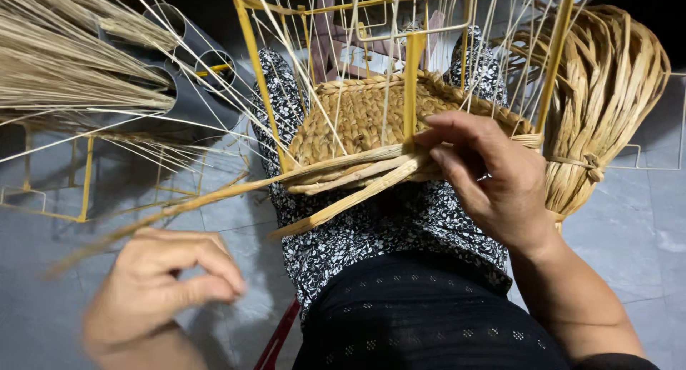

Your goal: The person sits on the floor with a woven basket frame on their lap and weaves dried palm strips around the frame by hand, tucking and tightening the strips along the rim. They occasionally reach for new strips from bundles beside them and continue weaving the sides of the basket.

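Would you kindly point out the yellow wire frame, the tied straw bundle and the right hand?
yellow wire frame (412, 84), head view, centre upright bar.
tied straw bundle (607, 91), head view, upper strands.
right hand (493, 181), head view, back of hand.

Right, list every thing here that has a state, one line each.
right hand: fingers pinched on the straw strands at the frame's edge.
left hand: blurred, loosely curled, holding nothing visible.
woven panel: partly woven inside the yellow wire frame.
loose straw strands: unwoven, trailing left.
straw bundle: tied, bent over.
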Available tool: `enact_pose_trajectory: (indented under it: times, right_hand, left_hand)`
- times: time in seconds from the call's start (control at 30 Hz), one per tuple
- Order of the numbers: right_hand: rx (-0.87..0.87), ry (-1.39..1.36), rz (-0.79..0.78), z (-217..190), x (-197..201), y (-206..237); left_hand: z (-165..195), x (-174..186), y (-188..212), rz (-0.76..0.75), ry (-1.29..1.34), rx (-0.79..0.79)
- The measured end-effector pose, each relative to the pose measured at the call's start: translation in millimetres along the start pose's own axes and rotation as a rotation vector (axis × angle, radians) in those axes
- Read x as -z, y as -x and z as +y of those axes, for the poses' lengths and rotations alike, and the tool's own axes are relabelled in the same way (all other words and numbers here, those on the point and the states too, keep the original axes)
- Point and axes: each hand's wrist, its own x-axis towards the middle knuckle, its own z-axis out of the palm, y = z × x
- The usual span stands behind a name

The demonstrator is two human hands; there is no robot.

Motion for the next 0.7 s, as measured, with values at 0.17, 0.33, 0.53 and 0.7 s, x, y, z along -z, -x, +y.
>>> enact_pose_trajectory:
  times: [0.17, 0.33, 0.53, 0.7]
  right_hand:
    - [-0.034, -0.028, -0.003, -4, -4, -5]
    - [-0.088, -0.111, 0.026, -10, -1, -4]
    - [0.061, 0.109, -0.082, -14, 1, -15]
    - [0.199, 0.279, -0.168, -18, -7, -21]
  left_hand:
    - [43, -68, -50, 0.272, -0.531, -0.559]
    - [51, -99, -100, 0.324, -0.945, -0.568]
    - [48, -93, -101, 0.324, -1.016, -0.557]
    - [48, -68, -99, 0.280, -1.104, -0.757]
